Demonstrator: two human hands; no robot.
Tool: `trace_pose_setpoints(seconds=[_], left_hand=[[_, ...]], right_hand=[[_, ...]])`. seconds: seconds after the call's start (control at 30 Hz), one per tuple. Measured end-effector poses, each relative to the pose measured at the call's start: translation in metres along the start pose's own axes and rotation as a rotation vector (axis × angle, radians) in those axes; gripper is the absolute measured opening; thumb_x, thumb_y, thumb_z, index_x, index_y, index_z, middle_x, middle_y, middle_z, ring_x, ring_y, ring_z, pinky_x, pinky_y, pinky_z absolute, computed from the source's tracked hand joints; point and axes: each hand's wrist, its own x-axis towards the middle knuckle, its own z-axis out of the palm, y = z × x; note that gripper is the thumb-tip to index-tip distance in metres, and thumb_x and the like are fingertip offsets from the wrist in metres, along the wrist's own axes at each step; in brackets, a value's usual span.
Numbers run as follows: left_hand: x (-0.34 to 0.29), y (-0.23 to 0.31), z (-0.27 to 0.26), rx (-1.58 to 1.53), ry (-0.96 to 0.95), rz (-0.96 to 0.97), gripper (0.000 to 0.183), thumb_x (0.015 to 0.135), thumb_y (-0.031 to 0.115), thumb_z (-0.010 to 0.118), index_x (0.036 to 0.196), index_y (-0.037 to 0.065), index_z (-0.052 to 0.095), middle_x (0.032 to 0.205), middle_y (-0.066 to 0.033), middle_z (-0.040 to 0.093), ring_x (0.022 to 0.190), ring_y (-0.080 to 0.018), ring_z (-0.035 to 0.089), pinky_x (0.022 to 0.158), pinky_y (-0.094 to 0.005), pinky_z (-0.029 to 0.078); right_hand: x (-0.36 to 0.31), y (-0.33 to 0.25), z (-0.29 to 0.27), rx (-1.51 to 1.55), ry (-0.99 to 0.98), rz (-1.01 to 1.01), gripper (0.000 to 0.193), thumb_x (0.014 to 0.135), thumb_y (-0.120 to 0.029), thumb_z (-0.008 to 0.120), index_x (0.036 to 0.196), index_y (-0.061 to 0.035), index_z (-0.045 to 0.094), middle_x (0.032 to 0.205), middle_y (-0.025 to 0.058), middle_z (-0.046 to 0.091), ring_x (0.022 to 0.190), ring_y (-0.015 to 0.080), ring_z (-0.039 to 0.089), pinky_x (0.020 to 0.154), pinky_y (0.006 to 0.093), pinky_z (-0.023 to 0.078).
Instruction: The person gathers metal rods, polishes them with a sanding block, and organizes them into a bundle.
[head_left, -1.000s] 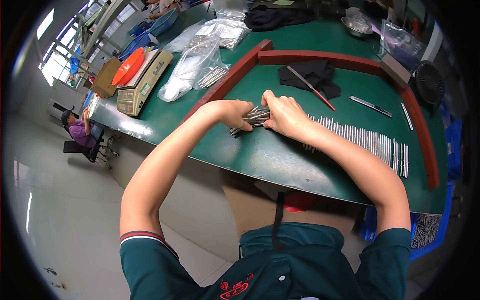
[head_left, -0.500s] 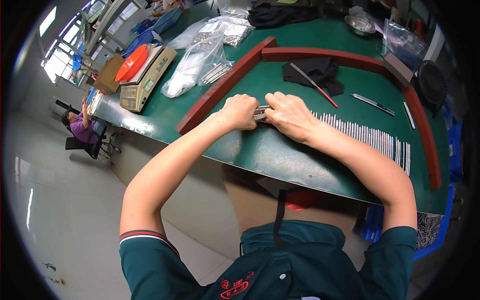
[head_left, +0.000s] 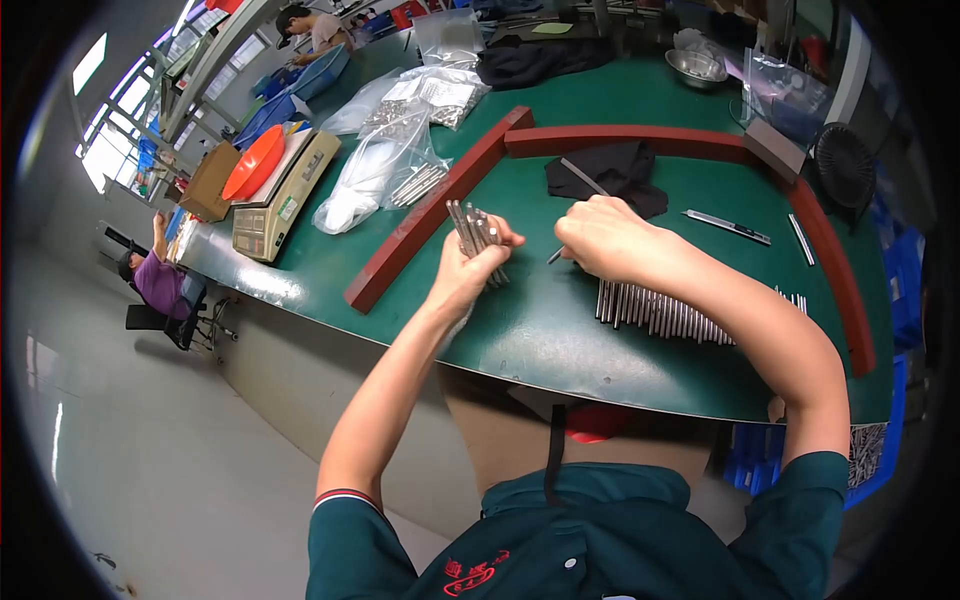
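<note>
The person wore a dark teal short-sleeved polo shirt; its left sleeve cuff carried thin red and white stripes; red embroidery sat on the chest; forearms, left hand [head_left: 470, 268] and right hand [head_left: 606, 238] were bare.

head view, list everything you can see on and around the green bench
metal rods: a bundle, silver, in the left hand
single rod: one, silver, in the right hand
rod row: many, silver, flat on the bench under the right forearm
bench: one, green
red rails: three, around the work area
black cloth: one, far side
weighing scale: one, beige, left
orange tray: one, on the scale
left hand: gripping
right hand: pinching
</note>
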Motion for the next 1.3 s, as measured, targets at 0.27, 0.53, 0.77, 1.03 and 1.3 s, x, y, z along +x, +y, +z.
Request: trace_pose_setpoints(seconds=[0.27, 0.53, 0.77, 1.03, 1.3], left_hand=[[-0.006, -0.009, 0.016, 0.042, -0.079, -0.021, 0.022, 0.068, 0.004, 0.061, 0.083, 0.004, 0.044, 0.072, 0.0021, 0.043, 0.065, -0.0043, 0.041, 0.057, -0.0202, 0.037], [-0.011, -0.011, 0.022, -0.064, 0.103, -0.028, 0.017, 0.077, 0.006, 0.059, 0.091, 0.0, 0.051, 0.076, -0.0048, 0.058, 0.066, -0.0105, 0.056, 0.066, -0.0218, 0.046], [-0.008, -0.023, 0.023, 0.08, 0.092, 0.114, 0.019, 0.073, 0.0, 0.057, 0.09, -0.001, 0.05, 0.079, -0.006, 0.057, 0.075, -0.0121, 0.054, 0.065, -0.0243, 0.044], [-0.006, -0.038, 0.03, -0.099, 0.271, 0.142, 0.027, 0.077, 0.007, 0.055, 0.1, 0.001, 0.044, 0.099, -0.0083, 0.049, 0.093, -0.0168, 0.047, 0.076, -0.0297, 0.041], [-0.001, -0.028, 0.01, -0.124, -0.067, 0.062, 0.036, 0.072, 0.008, 0.061, 0.104, 0.003, 0.045, 0.102, -0.0096, 0.048, 0.098, -0.0163, 0.046, 0.082, -0.0304, 0.041]], right_hand=[[0.032, -0.003, 0.015, 0.328, 0.085, 0.094, 0.017, 0.059, -0.003, 0.058, 0.074, 0.0033, 0.06, 0.066, 0.016, 0.06, 0.066, 0.0293, 0.06, 0.063, 0.0354, 0.046], [0.026, 0.001, 0.005, 0.8, 0.105, 0.219, 0.053, 0.062, -0.003, 0.053, 0.113, 0.0066, 0.044, 0.07, 0.0051, 0.054, 0.066, 0.0101, 0.053, 0.062, 0.0241, 0.044], [0.048, -0.022, 0.03, 0.626, 0.198, -0.057, 0.039, 0.084, -0.027, 0.042, 0.11, 0.0009, 0.049, 0.1, 0.0171, 0.052, 0.095, 0.0272, 0.051, 0.083, 0.036, 0.04], [0.054, -0.035, 0.04, 0.348, 0.227, -0.113, 0.034, 0.082, -0.029, 0.045, 0.097, -0.0001, 0.057, 0.088, 0.0163, 0.057, 0.086, 0.0309, 0.053, 0.078, 0.039, 0.04], [0.051, -0.024, 0.045, 0.398, 0.291, -0.172, 0.032, 0.078, -0.025, 0.051, 0.095, 0.0009, 0.057, 0.084, 0.0141, 0.059, 0.085, 0.0292, 0.054, 0.075, 0.0377, 0.042]])
